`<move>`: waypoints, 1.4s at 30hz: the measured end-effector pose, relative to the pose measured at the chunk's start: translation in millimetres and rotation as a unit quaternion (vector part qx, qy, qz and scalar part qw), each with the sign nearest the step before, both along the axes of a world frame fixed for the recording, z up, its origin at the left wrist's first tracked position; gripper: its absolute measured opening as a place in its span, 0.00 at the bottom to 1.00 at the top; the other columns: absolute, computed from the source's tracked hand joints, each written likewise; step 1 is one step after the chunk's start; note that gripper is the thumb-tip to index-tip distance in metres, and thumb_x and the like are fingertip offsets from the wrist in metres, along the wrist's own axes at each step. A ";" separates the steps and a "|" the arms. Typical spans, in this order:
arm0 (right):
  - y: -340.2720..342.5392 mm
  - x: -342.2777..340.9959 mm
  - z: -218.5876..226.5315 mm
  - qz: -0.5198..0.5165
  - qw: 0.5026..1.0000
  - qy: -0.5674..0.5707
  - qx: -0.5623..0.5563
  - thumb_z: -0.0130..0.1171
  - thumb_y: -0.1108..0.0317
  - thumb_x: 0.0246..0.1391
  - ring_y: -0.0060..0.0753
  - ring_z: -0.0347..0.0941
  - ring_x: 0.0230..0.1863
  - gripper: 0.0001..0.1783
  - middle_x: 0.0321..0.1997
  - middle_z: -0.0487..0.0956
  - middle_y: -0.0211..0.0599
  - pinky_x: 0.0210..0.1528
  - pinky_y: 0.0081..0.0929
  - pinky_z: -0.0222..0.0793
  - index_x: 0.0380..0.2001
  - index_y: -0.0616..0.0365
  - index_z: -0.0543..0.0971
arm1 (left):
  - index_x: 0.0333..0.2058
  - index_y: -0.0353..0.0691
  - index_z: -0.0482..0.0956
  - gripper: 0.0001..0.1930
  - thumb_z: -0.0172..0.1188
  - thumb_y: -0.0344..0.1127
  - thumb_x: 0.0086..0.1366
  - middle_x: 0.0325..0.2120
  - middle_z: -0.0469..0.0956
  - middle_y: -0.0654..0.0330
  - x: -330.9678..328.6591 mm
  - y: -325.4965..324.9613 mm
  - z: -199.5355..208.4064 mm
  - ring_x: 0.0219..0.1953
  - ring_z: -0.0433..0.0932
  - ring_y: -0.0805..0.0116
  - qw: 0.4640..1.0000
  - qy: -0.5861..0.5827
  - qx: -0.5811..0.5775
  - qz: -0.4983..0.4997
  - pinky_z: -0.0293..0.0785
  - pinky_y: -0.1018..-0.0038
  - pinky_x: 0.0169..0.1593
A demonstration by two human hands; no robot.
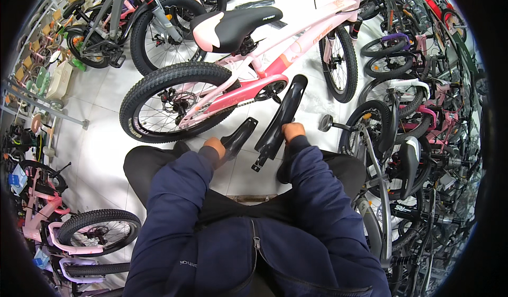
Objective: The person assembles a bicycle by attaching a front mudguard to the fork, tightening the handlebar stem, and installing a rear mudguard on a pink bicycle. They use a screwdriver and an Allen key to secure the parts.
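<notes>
My left hand (215, 145) is closed on the near end of a short black mudguard (240, 137), which slants up and to the right over the white floor. Gripped along its right side by my right hand (292, 131) is a longer black mudguard (281, 113), with a bracket at its lower end. My fingers are partly hidden behind both parts. Just beyond stands a pink child's bicycle (270, 64) with a black and pink saddle (235, 27). Its rear wheel (174, 104) is nearest my left hand, and its crank and pedal area lies beside the long mudguard's upper part.
Bicycles (397, 154) crowd the right side, one grey frame (373, 165) close to my right knee. A grey bicycle (124, 22) stands at the far left. Near my left side lies a pink bicycle's wheel (100, 233). A metal rack bar (58, 114) juts in from the left.
</notes>
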State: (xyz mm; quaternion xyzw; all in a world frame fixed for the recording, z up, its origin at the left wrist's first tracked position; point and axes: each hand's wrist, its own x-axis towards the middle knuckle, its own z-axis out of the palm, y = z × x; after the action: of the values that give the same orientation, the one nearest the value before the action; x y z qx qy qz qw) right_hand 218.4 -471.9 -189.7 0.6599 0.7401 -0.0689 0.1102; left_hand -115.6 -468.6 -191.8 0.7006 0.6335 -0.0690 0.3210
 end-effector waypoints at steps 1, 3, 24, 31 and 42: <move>8.7 2.8 14.5 -0.078 0.986 0.148 -0.013 0.50 0.66 0.60 0.41 0.82 0.28 0.13 0.24 0.82 0.42 0.34 0.40 0.77 0.29 0.54 0.84 | 0.36 0.28 0.84 0.17 0.59 0.40 0.61 0.37 0.82 0.36 3.3 -0.8 5.4 0.44 0.81 0.40 0.999 -0.001 -0.033 -0.010 0.77 0.57 0.48; 16.4 4.4 53.2 -0.309 0.805 0.503 -0.060 0.52 0.69 0.60 0.36 0.73 0.11 0.11 0.14 0.74 0.39 0.15 0.35 0.68 0.26 0.57 0.81 | 0.43 0.27 0.83 0.23 0.60 0.46 0.61 0.44 0.81 0.37 12.9 1.6 20.5 0.49 0.80 0.42 0.998 -0.046 -0.046 -0.007 0.75 0.61 0.54; 25.3 -72.6 206.5 -0.233 0.777 0.554 -0.186 0.50 0.40 0.67 0.32 0.72 0.16 0.37 0.16 0.79 0.42 0.20 0.30 0.68 0.18 0.63 0.80 | 0.46 0.38 0.78 0.19 0.71 0.34 0.57 0.32 0.73 0.54 23.5 49.9 223.4 0.30 0.75 0.58 0.833 -0.406 0.345 -0.151 0.72 0.67 0.35; 10.6 -92.1 210.9 -0.095 0.898 0.422 0.083 0.68 0.64 0.56 0.38 0.74 0.19 0.12 0.18 0.78 0.39 0.27 0.32 0.69 0.27 0.62 0.81 | 0.45 0.37 0.76 0.20 0.71 0.35 0.57 0.32 0.74 0.53 27.4 57.6 204.4 0.33 0.76 0.54 0.861 -0.397 0.283 -0.148 0.72 0.64 0.37; 13.3 -93.0 205.2 -0.035 0.861 0.506 0.037 0.64 0.69 0.53 0.49 0.82 0.35 0.12 0.35 0.84 0.50 0.39 0.34 0.77 0.40 0.60 0.85 | 0.43 0.36 0.77 0.18 0.72 0.37 0.57 0.30 0.77 0.52 37.2 54.0 190.5 0.32 0.78 0.52 0.853 -0.410 0.271 -0.178 0.73 0.63 0.36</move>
State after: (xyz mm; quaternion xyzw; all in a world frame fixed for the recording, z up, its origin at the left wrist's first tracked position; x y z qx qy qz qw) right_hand 125.4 -458.6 15.5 0.5627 0.6726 -0.3702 -0.3065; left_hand -78.4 -414.6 -1.3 0.8252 0.3027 0.3427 0.3316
